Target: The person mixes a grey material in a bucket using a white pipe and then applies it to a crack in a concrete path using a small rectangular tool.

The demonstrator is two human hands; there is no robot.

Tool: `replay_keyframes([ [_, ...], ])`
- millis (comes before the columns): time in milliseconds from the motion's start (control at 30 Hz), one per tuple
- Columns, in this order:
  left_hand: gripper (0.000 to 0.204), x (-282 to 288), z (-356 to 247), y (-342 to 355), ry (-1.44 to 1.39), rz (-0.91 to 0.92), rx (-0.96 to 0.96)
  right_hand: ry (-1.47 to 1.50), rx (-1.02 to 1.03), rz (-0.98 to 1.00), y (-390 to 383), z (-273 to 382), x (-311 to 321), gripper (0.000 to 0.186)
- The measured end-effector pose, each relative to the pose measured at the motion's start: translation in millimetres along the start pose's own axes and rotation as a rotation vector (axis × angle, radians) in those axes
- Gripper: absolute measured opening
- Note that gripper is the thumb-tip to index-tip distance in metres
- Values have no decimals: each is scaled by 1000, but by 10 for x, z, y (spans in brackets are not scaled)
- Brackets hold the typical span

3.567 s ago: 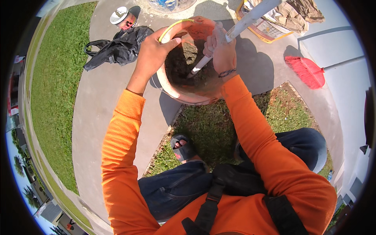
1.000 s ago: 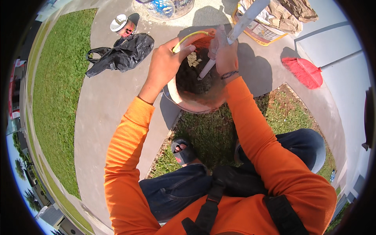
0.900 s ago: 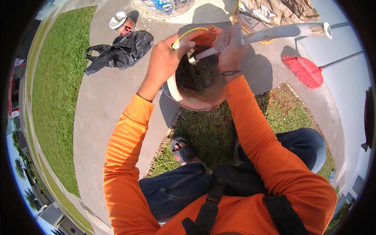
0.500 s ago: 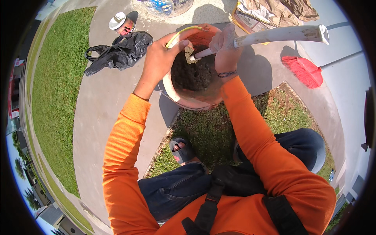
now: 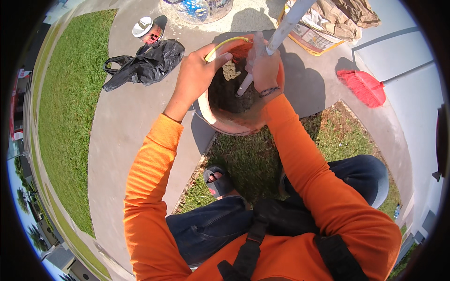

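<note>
A round orange bucket (image 5: 216, 121) stands in front of me, holding dark, wet-looking mortar (image 5: 225, 97). A paler lump (image 5: 230, 71) of it catches the sun on the far side. My left hand (image 5: 197, 70) grips the bucket's far-left rim, thumb inside, beside a thin yellow strip (image 5: 224, 45) that curves along the edge. Closed around a white plastic pipe (image 5: 291, 24), my right hand (image 5: 263, 64) is over the right side of the bucket. The pipe's lower end dips to the mortar, while its upper part slants up and away to the right, out of view.
Left of the bucket lie a black plastic bag (image 5: 157, 61) and a small white-and-red tub (image 5: 149, 31). Beyond are a paint-smeared pail (image 5: 199, 9) and a container (image 5: 314, 40) with brown paper. A red broom (image 5: 361, 88) rests against the right wall. My sandalled foot (image 5: 218, 180) is on grass.
The pipe has swung from nearly level, pointing right, to steeply slanted, and its lower end has moved right and down in the bucket. My left hand keeps its hold on the rim.
</note>
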State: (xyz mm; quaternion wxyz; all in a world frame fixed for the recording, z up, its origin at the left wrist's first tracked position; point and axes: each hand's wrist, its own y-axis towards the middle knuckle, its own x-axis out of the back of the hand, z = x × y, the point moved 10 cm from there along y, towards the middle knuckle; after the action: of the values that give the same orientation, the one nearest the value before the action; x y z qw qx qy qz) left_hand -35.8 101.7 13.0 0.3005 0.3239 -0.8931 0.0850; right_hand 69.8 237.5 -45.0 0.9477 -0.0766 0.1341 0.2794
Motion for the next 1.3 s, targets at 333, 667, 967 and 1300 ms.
replay_keyframes([
  [333, 41, 72, 96, 9, -37, -13, 36, 137, -67, -27, 18, -20, 110, 40],
  [667, 39, 97, 207, 10, -81, -46, 8, 131, -109, 88, -13, -97, -45, 39],
  [967, 38, 85, 200, 25, -87, -42, 54, 189, -167, 46, -20, -229, -6, 41],
  [1300, 39, 74, 215, 75, -117, -3, 18, 190, -79, -50, 68, -161, 174, 44],
])
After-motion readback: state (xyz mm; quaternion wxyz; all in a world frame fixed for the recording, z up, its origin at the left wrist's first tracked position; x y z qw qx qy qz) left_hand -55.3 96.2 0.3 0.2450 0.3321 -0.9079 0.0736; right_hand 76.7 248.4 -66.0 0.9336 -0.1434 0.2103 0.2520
